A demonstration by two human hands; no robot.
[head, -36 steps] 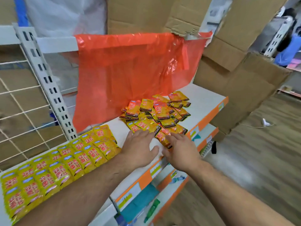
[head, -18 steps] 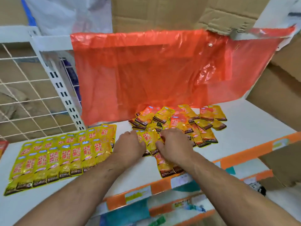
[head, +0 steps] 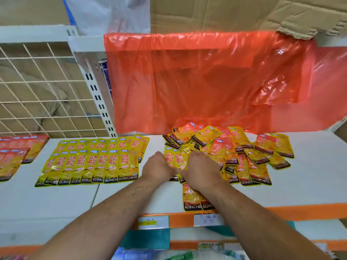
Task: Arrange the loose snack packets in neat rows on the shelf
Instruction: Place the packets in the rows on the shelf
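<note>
- the white shelf (head: pixel 309 184) ran across the whole view, with an orange strip along its front edge.
- a red plastic sheet (head: pixel 197 81) hung behind it, its lower edge over the back of the pile.
- a wire grid panel (head: pixel 37 87) stood at the back left.
- two neat rows of yellow snack packets (head: pixel 93 162) lay flat on the left part of the shelf, overlapping side by side.
- the loose packets (head: pixel 244 152) lay in a jumbled heap at centre right, just beside the rows.
- the left hand (head: pixel 158 166) and right hand (head: pixel 203 167) rested knuckles up at the heap's near left corner, on either side of a few upright packets; the fingers were bent out of sight, so i cannot tell whether either gripped anything.
- two packets (head: pixel 195 199) lay at the front edge under the right forearm.
</note>
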